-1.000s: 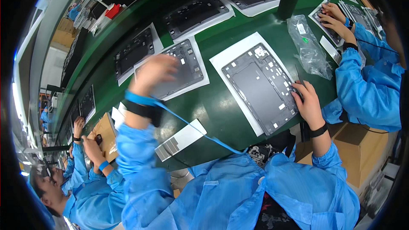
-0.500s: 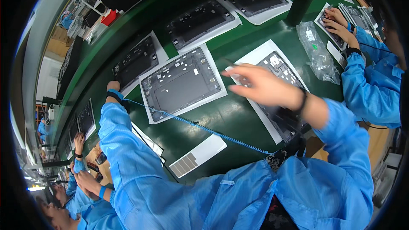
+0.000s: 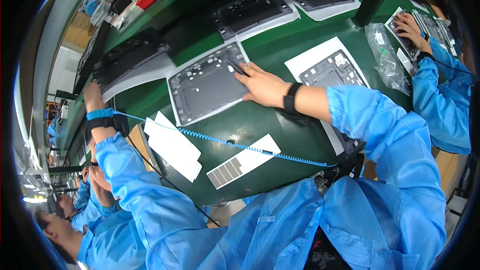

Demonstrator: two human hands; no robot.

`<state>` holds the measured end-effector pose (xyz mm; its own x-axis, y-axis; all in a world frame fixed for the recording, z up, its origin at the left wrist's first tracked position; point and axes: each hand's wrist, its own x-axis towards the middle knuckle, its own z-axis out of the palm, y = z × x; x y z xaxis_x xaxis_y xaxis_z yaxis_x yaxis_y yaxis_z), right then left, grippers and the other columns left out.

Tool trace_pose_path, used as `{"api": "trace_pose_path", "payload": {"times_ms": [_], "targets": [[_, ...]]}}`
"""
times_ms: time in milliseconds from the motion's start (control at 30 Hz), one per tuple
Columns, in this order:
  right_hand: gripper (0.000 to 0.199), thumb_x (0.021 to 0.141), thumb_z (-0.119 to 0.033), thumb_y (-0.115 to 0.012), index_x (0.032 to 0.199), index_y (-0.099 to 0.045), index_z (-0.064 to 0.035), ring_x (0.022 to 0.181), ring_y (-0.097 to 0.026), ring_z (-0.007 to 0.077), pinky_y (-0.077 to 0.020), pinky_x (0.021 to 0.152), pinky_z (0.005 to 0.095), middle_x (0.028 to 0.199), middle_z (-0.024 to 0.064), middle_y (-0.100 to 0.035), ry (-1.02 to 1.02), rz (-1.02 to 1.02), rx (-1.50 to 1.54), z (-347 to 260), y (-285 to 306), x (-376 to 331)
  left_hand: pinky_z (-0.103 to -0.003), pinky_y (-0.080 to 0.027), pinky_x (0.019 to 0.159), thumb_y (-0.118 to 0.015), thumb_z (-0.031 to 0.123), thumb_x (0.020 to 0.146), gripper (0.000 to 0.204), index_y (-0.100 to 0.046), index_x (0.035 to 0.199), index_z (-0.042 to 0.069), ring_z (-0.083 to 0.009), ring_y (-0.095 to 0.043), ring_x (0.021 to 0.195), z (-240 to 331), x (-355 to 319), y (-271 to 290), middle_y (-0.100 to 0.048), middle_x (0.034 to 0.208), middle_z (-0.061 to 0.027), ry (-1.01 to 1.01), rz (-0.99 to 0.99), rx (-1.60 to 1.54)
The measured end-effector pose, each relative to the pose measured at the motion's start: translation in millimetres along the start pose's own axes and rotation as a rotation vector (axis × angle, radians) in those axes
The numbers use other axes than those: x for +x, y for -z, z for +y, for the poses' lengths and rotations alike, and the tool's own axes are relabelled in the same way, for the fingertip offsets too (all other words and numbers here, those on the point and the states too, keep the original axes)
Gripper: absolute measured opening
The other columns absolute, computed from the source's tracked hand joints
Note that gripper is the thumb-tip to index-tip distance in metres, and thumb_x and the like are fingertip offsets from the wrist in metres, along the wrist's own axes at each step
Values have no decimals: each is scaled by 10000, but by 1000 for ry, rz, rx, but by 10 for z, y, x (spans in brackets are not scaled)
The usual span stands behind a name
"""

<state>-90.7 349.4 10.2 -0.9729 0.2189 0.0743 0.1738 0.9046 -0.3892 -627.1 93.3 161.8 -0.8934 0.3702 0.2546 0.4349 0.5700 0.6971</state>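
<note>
At the far left, my left hand [image 3: 93, 96] is closed on the near edge of a dark tablet back housing [image 3: 131, 60] with a white sheet under it. Motion blurs that housing. My right hand [image 3: 267, 86] reaches over the right edge of the middle grey tablet housing [image 3: 205, 92]. Between its fingers is a slim dark tool, seemingly tweezers [image 3: 238, 68], pointing at the small white pieces on that housing. Its far tip is hard to make out. To the right, another tablet housing [image 3: 330, 72] lies on white paper, partly covered by my right forearm.
A sheet of grey strips [image 3: 225, 172] and white papers [image 3: 172, 147] lie near me. Across my front stretches a blue coiled cord [image 3: 220, 141]. Two housings rest along the back by a green post [image 3: 376, 0]. A clear plastic bag [image 3: 387, 60] lies right, near a co-worker's hands [image 3: 411, 29].
My left hand has pulled the far-left housing and its sheet leftward. My right hand has moved left from the right housing to the middle one, which now sits slightly turned.
</note>
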Motion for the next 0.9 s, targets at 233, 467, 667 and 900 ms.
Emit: {"api": "trace_pose_path", "payload": {"times_ms": [233,467,667,900], "targets": [[648,889,-423,-657,1379,-489,-32,1358,-382,431,-351,1122,447,1463,260,-402,-104,-71,-2,-381,-83,1195,-335,-514,841,-502,103,978,369,-563,1298,-69,-224,-653,928,707,-1551,1111,-671,1115,-178,19,311,-354],[583,901,-490,-611,1309,-557,-78,1245,-518,394,-387,1074,472,1324,189,-569,66,328,115,-146,-95,1667,-362,-494,980,-514,143,996,413,-504,1371,-30,-244,-616,1141,1156,-2946,713,-599,1316,-125,216,110,-774],[601,993,-528,-483,1332,-417,-36,1004,-645,345,-555,847,401,1374,147,-492,-221,-339,1816,-452,656,-229,-339,-470,1016,-516,132,992,445,-469,1392,-58,-234,-599,1175,2179,-3657,87,-576,1341,-133,166,-130,-999],[677,960,-598,-465,1422,-354,-117,1264,-447,402,-397,1042,473,1480,84,-380,-163,-157,2224,-558,374,-1414,-322,-495,971,-486,109,1000,388,-510,1340,-76,-221,-637,1104,3798,-4261,-850,-631,1244,-166,-120,-733,-1018]]}}
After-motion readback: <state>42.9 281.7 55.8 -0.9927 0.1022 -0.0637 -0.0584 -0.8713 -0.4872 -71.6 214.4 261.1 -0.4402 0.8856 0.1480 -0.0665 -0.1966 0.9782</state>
